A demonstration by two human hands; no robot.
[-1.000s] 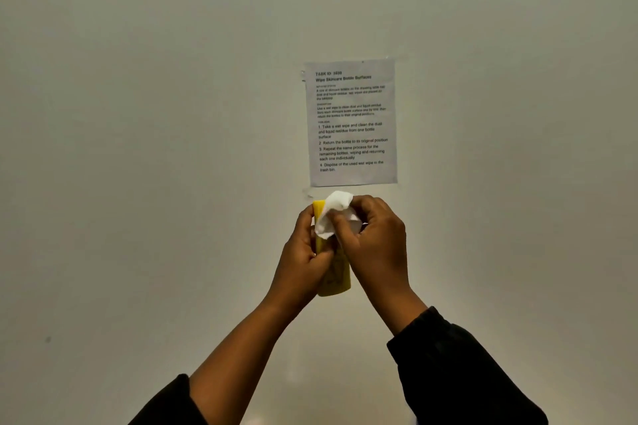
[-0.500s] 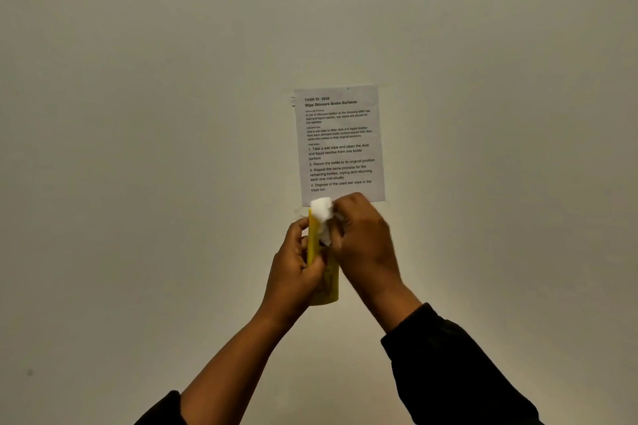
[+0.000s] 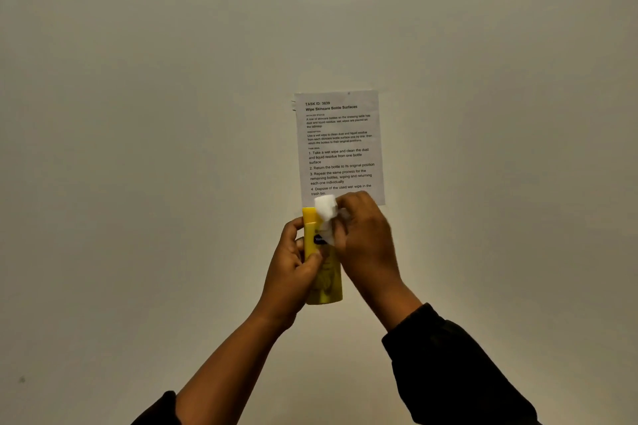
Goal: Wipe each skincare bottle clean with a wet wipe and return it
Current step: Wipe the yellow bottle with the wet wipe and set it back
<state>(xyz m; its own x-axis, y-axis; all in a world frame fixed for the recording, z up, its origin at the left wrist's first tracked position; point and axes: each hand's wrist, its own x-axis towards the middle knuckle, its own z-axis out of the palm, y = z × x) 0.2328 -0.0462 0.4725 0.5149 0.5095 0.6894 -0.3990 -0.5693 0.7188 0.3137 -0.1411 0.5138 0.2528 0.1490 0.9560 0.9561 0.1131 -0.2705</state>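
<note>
A yellow skincare bottle with a dark blue label is held upright in the air in front of a pale wall. My left hand grips its left side, thumb across the front. My right hand pinches a crumpled white wet wipe and presses it against the bottle's upper part, just below the yellow cap. The right hand hides the bottle's right side.
A printed task sheet is taped to the plain wall right behind the hands. No table, other bottles or bin are in view.
The view has tilted, so the sheet sits lower in frame. The wipe has shifted slightly down the bottle's top, and the blue label now shows.
</note>
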